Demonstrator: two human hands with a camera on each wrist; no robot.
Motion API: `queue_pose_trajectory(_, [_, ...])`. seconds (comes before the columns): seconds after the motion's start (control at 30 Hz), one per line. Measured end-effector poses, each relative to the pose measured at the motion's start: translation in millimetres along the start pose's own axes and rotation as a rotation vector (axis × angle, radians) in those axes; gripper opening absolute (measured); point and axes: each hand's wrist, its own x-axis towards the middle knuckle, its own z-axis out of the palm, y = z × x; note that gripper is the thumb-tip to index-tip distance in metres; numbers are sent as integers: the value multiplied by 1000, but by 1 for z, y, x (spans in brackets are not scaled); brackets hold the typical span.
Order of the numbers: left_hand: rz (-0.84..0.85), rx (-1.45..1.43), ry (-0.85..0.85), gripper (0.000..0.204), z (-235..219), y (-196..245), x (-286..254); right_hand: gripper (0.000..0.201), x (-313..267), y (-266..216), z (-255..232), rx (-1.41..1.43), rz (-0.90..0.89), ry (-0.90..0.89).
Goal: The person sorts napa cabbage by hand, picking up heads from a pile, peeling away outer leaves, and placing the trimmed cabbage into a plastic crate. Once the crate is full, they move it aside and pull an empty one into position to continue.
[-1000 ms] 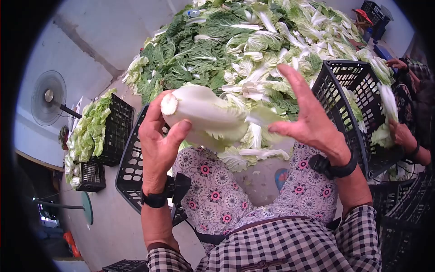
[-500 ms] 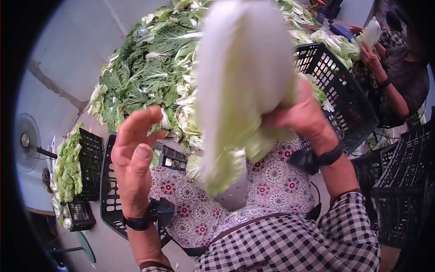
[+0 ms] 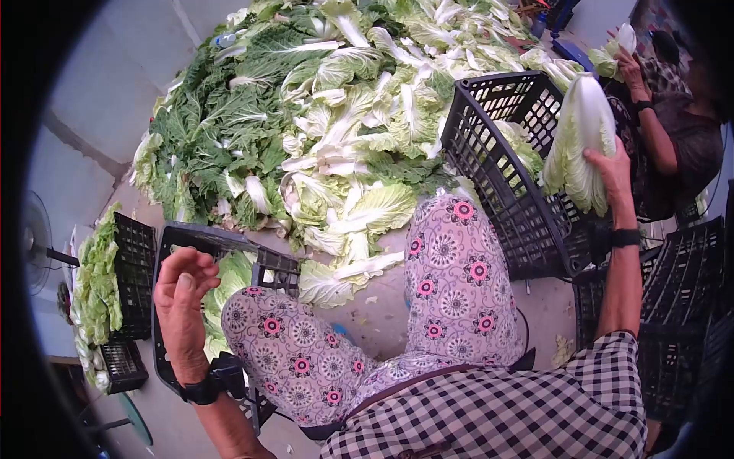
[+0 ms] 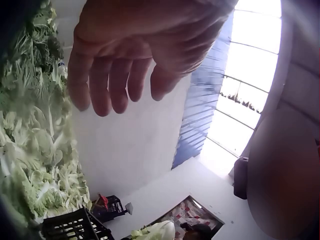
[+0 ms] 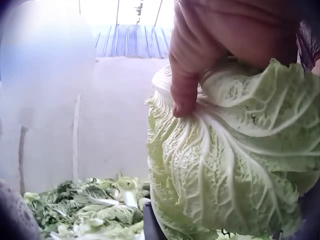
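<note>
My right hand [image 3: 612,172] grips a napa cabbage [image 3: 585,141] over the near side of the black crate [image 3: 497,183] at the right. The cabbage stands with its white base up and its leafy end down. In the right wrist view the thumb presses into the pale ribs of the cabbage [image 5: 220,165]. Held up at the left, my left hand [image 3: 183,294] has loosely bent fingers and nothing in them. Beneath it is another black crate [image 3: 206,237] with a green cabbage [image 3: 229,287] inside. The left wrist view shows the left hand's fingers [image 4: 102,90] hanging apart.
A large heap of loose cabbage leaves [image 3: 306,130] spreads ahead. At the left stand a leaf-filled crate [image 3: 138,275] and a fan [image 3: 34,237]. Another person [image 3: 665,153] sits at the right, holding a cabbage. Stacked black crates [image 3: 680,306] stand at the lower right.
The cabbage has left my left hand and travelled right in my right hand, turning base up, to the right crate. My left hand has moved left and down. The view has swung right.
</note>
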Motion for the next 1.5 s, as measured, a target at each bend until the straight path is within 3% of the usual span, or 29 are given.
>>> queue_pose_trajectory(0.07, [-37, 23, 18, 34, -9, -3, 0, 69, 11, 12, 19, -124, -69, 0])
queue_pose_trajectory(0.13, [-81, 50, 43, 34, -19, -8, -1, 78, 17, 12, 46, -124, -52, -188])
queue_pose_trajectory(0.23, [-128, 50, 87, 35, -34, -15, -7, 88, 31, 40, 78, -366, 29, -405])
queue_pose_trajectory(0.33, [-179, 72, 130, 35, -51, -23, -18, 77, 32, 50, 81, -340, 154, -554])
queue_pose_trajectory(0.53, [-282, 184, 143, 33, -85, -57, -26, 65, 22, 41, 70, -262, 276, -576])
queue_pose_trajectory(0.67, [-360, 231, 191, 34, -108, -84, -26, 51, 2, 17, 62, -213, 172, -565])
queue_pose_trajectory(0.7, [-366, 231, 187, 34, -120, -97, -28, 51, 10, 28, 60, -203, 57, -495])
queue_pose_trajectory(0.8, [-414, 456, 217, 32, -145, -129, -33, 50, -3, -12, 64, -168, -47, -349])
queue_pose_trajectory(0.87, [-205, 655, 137, 32, -182, -181, -39, 44, -21, -41, 76, -7, -96, -398])
queue_pose_trajectory(1.0, [-430, 739, 138, 34, -189, -200, -46, 36, -81, -104, 131, 95, -140, -672])
queue_pose_trajectory(1.1, [-530, 793, 55, 38, -206, -229, -54, 40, -120, -144, 169, -37, -130, -868])
queue_pose_trajectory(1.2, [-952, 792, 129, 41, -189, -226, -60, 50, -145, -165, 190, -183, -214, -921])
queue_pose_trajectory(1.27, [-1116, 678, 0, 45, -191, -257, -69, 55, -145, -165, 195, -206, -230, -972])
queue_pose_trajectory(1.33, [-1245, 735, -232, 48, -169, -243, -68, 56, -146, -162, 199, -177, -203, -993])
queue_pose_trajectory(1.43, [-1026, 815, -261, 54, -154, -233, -81, 57, -147, -162, 203, -231, -260, -1027])
queue_pose_trajectory(1.5, [-935, 681, -378, 54, -160, -249, -98, 56, -146, -162, 205, -272, -306, -1046])
